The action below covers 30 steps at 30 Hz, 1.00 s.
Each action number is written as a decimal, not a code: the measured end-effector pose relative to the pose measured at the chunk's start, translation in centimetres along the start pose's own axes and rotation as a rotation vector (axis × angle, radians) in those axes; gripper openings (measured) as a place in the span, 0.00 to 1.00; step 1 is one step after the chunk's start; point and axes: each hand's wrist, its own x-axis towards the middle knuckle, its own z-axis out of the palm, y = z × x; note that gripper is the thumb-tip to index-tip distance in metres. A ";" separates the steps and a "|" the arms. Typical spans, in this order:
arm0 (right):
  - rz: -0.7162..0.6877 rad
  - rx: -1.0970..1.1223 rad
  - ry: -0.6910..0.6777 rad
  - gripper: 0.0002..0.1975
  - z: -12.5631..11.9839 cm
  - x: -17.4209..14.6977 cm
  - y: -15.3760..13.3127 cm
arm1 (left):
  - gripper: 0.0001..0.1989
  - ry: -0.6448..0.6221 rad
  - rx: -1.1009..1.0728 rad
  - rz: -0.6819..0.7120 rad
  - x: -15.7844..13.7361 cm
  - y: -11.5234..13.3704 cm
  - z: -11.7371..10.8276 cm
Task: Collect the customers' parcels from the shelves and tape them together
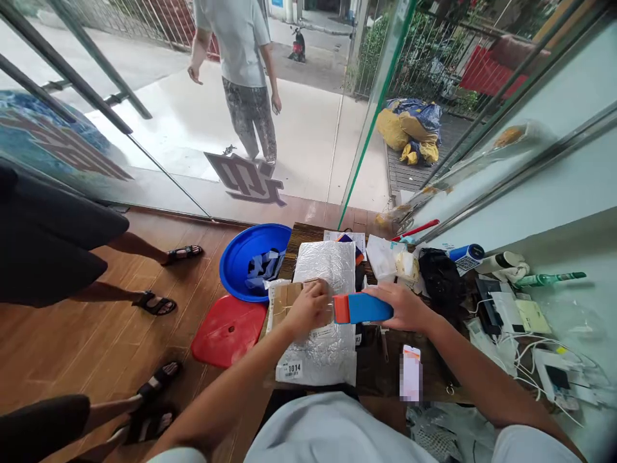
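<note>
My left hand point(313, 305) rests with curled fingers on the right part of a small brown cardboard box point(286, 301). Under the box lies a large silver padded mailer point(325, 260), its crinkled surface showing above and below. A white label point(292, 369) printed 1014 is at the mailer's near edge. My right hand point(403, 305) grips a blue, block-shaped tool point(369, 307) with an orange-red end pointing left toward my left hand. Its exact kind is unclear. The tool is over the mailer's right edge, and my left fingertips are partly blurred.
A dark wooden table point(373, 373) bears a phone point(411, 373), a black bag point(441, 276) and white cables point(525, 341). Left stand a blue basin point(236, 257) and a red stool point(229, 331). People's sandalled feet are on the floor at left; another person stands beyond the glass door.
</note>
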 end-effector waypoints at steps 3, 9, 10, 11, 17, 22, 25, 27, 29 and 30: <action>0.041 0.102 0.014 0.34 0.6 -2.0 2.9 | 0.15 -0.093 -0.049 0.049 1.6 -0.8 1.3; 0.261 0.434 0.191 0.38 6.9 -4.0 6.9 | 0.13 -0.113 -0.083 0.002 3.2 0.3 1.6; 0.289 0.434 0.254 0.37 8.0 -3.7 6.6 | 0.08 -0.100 -0.026 -0.027 3.5 1.1 1.6; 0.303 0.419 0.308 0.36 8.9 -3.3 6.1 | 0.11 -0.087 0.031 -0.060 3.7 2.1 1.6; 0.215 0.435 0.335 0.34 10.2 -3.1 4.3 | 0.47 -0.293 -0.071 -0.048 5.1 5.8 1.4; 0.900 0.401 0.540 0.24 14.1 -5.3 7.5 | 0.29 -0.294 -0.205 -0.121 5.8 5.4 0.7; 1.195 0.353 0.520 0.29 17.8 -4.9 8.5 | 0.28 -0.189 -0.315 -0.165 5.4 4.8 0.6; 1.276 0.327 0.513 0.33 19.5 -4.0 8.4 | 0.30 -0.095 -0.389 -0.233 5.1 4.2 0.6; 1.305 0.302 0.528 0.34 20.0 -3.0 8.0 | 0.32 0.021 -0.466 -0.300 4.9 3.5 0.7; 1.297 0.299 0.532 0.33 19.9 -2.6 7.7 | 0.33 0.073 -0.501 -0.324 4.9 3.1 0.8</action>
